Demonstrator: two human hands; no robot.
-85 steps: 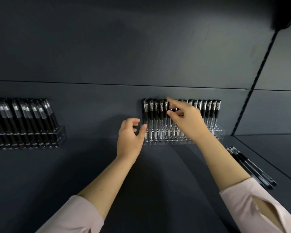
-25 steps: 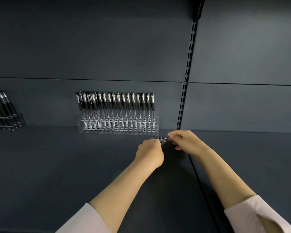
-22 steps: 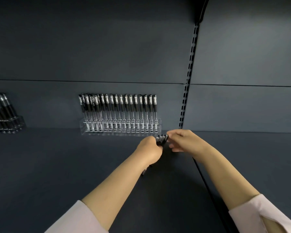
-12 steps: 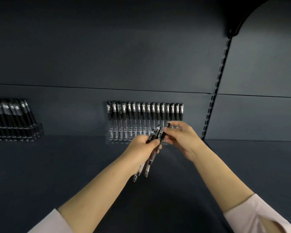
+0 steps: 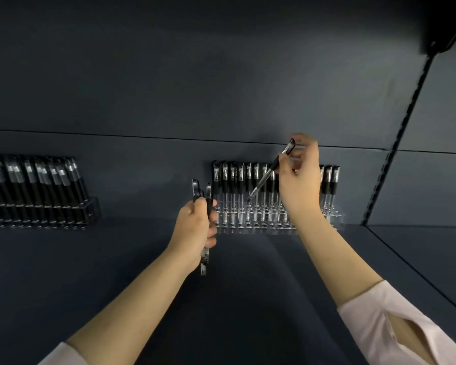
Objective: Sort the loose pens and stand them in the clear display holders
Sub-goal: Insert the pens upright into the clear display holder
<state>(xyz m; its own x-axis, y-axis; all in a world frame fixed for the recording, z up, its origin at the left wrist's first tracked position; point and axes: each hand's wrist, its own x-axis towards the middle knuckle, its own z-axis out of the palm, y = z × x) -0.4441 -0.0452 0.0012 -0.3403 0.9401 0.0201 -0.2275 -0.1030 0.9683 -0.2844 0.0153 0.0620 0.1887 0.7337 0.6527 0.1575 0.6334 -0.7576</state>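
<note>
Right hand [image 5: 299, 177] is up over the clear holder [image 5: 336, 217], fingers and thumb pinching one pen [image 5: 263, 180] near its capped end, the pen tilted with its tip pointing down-left above the rows of standing pens [image 5: 232, 185]. Left hand [image 5: 195, 227] sits just left of that holder, fist curled round a small bundle of pens [image 5: 195, 187], caps poking up, tips out below. Another filled holder [image 5: 91, 209] stands well off to the left on the dark shelf [image 5: 248, 299]

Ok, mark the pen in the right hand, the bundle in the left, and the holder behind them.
tilted pen [image 5: 262, 181], head view, mid barrel.
pen bundle [image 5: 208, 192], head view, upper cap end.
clear display holder [image 5: 250, 229], head view, front base wall.
</note>
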